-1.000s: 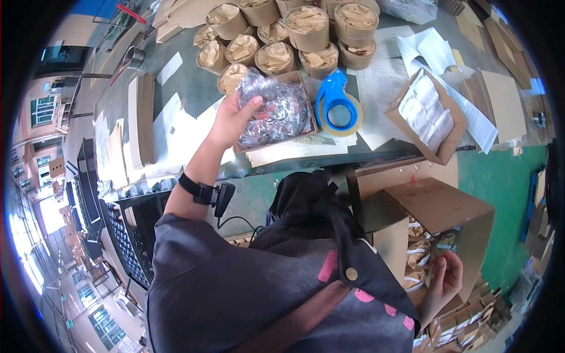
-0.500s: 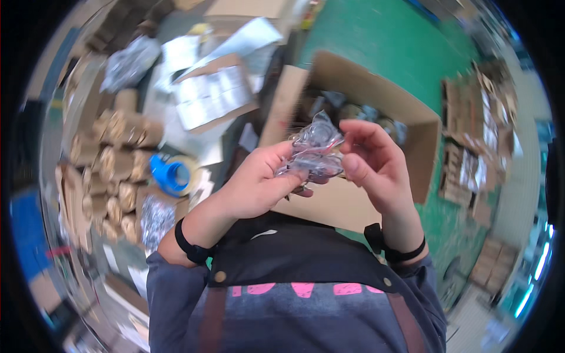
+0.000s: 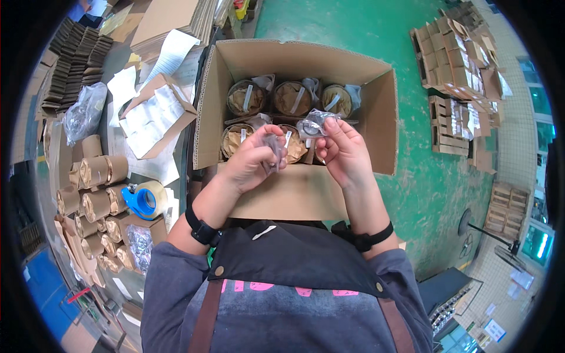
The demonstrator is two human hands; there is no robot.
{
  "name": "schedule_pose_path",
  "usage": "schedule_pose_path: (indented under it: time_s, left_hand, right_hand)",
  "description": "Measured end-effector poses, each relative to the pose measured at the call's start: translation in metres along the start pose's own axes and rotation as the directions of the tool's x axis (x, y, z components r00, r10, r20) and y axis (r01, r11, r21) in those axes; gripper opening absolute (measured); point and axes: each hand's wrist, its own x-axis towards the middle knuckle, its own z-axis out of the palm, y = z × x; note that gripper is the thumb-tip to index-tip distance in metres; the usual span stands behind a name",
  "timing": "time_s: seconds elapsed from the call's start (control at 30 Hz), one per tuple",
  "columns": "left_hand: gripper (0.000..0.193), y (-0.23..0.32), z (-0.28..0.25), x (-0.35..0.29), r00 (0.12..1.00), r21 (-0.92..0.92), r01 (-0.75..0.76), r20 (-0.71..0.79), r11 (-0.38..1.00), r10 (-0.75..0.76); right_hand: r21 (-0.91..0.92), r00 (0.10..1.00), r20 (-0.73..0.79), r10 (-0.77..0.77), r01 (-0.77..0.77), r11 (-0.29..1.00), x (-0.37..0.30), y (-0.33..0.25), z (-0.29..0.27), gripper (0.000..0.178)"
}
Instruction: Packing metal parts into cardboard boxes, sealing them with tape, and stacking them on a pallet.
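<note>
My right hand pinches a small clear plastic bag with a dark ring-like part inside, holding it over the open cardboard box. Closed around more crumpled clear plastic bags is my left hand; what those contain is mostly hidden by the fingers. Below both hands, the box holds two rows of round, paper-wrapped cylinders with white strips on top. Clear bags are tucked beside some of them. My hands and the bags partly cover the near row.
On the left table lie several brown paper-wrapped rolls, a blue tape dispenser, a small box of white papers and a bag of clear bags. Stacked cartons on pallets stand right on the green floor.
My hands have separated: the right one now has a single bag, while the left keeps the others. The view has shifted, and the box's contents show more clearly.
</note>
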Motion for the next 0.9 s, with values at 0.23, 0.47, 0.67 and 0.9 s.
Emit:
schedule_pose_path:
  time_s: [0.23,0.47,0.67,0.9]
  left_hand:
    - [0.017,-0.001,0.015,0.005,0.974,0.194,0.020,-0.223,0.981,0.024]
    - [0.017,0.006,-0.007,0.012,0.898,0.108,0.078,-0.440,0.991,-0.023]
    - [0.017,0.006,-0.009,0.008,0.893,0.145,0.102,-0.449,0.984,-0.027]
    - [0.033,0.011,-0.016,-0.007,0.955,-0.023,0.048,-0.293,0.999,-0.052]
  right_hand:
    - [-0.185,0.980,-0.004,0.199,-0.196,0.963,0.021,0.024,-0.008,0.023]
    - [-0.366,0.909,-0.384,-0.164,0.013,0.931,0.078,-0.001,-0.043,0.027]
    - [-0.972,0.870,-0.036,-0.491,0.084,0.219,0.052,0.009,-0.019,0.046]
    - [-0.835,0.996,-0.090,-0.010,-0.070,0.546,0.105,0.010,-0.005,0.025]
